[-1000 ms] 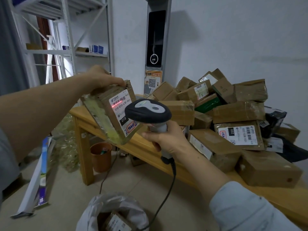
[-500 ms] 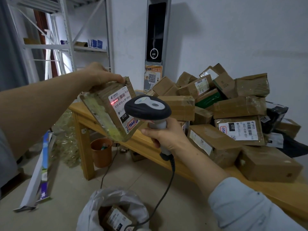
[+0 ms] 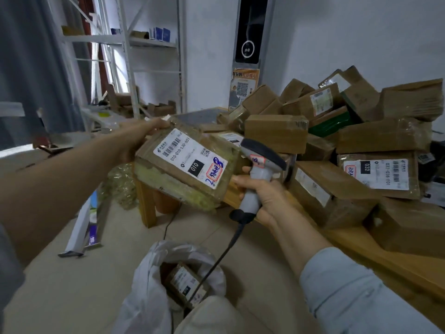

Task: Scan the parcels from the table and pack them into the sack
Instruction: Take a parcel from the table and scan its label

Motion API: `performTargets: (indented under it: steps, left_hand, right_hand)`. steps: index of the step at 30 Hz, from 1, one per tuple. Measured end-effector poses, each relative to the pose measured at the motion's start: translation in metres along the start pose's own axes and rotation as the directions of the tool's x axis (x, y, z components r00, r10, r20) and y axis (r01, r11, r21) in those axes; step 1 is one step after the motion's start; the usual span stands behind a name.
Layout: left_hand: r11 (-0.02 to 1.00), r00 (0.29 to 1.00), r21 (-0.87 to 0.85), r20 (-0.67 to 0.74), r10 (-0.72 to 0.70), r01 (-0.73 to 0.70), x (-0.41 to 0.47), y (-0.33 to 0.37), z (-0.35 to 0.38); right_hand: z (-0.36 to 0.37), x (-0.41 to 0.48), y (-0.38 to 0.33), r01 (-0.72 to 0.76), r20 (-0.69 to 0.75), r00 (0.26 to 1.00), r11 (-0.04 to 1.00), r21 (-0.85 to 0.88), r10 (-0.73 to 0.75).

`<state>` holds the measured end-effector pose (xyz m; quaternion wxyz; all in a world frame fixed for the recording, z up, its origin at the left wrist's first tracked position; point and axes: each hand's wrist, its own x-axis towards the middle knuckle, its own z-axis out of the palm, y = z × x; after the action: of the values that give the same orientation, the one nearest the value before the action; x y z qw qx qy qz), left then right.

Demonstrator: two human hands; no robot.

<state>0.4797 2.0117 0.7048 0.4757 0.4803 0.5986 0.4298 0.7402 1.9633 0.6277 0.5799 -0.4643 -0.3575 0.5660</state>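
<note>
My left hand (image 3: 138, 138) grips the far end of a flat brown parcel (image 3: 185, 169) with a white label marked 010, held tilted in the air above the floor. My right hand (image 3: 262, 196) grips the handle of a grey barcode scanner (image 3: 258, 165), whose dark head sits just right of the parcel. Below, a white sack (image 3: 154, 280) stands open on the floor with one labelled parcel (image 3: 185, 283) inside. A heap of brown parcels (image 3: 349, 145) covers the wooden table (image 3: 375, 259) on the right.
The scanner's black cable (image 3: 216, 261) runs down across the sack mouth. A metal shelf rack (image 3: 134, 56) stands at the back left. A flat white-and-blue box (image 3: 89, 225) leans near the table leg, beside crumpled clear wrap. A tall black panel (image 3: 250, 30) stands against the wall.
The parcel has dropped lower and tipped flatter, label facing up. The scanner has swung off the label and now points away to the right; the red scan line is gone.
</note>
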Motion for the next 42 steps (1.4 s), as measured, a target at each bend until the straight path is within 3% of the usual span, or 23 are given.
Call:
performTargets:
  steps: [3, 7, 16, 23, 30, 42]
  left_hand:
    - [0.987, 0.994, -0.124, 0.059, -0.092, 0.099, -0.001, -0.047, -0.001]
    - [0.957, 0.983, -0.223, 0.008, -0.186, 0.183, -0.005, -0.104, -0.007]
    - [0.902, 0.936, -0.282, -0.036, -0.350, 0.326, 0.019, -0.209, 0.001]
    - [0.854, 0.887, -0.244, 0.082, -0.454, 0.460, 0.057, -0.265, 0.020]
    - [0.845, 0.834, 0.105, -0.267, -0.483, 0.524, 0.091, -0.366, 0.028]
    - [0.644, 0.791, 0.460, -0.343, -0.506, 0.612, 0.143, -0.479, 0.053]
  right_hand:
    - [0.005, -0.002, 0.026, -0.181, 0.090, 0.981, 0.977, 0.115, 0.171]
    - [0.009, -0.003, 0.063, -0.342, 0.133, 0.935, 0.936, 0.084, 0.329]
    - [-0.006, 0.007, 0.152, -0.489, 0.094, 0.872, 0.865, 0.107, 0.481]
    - [-0.024, 0.043, 0.207, -0.478, -0.094, 0.869, 0.873, 0.099, 0.486]
    - [-0.052, 0.104, 0.275, -0.496, -0.401, 0.793, 0.868, 0.011, 0.458]
    - [-0.038, 0.166, 0.363, -0.681, -0.489, 0.668, 0.726, -0.098, 0.561]
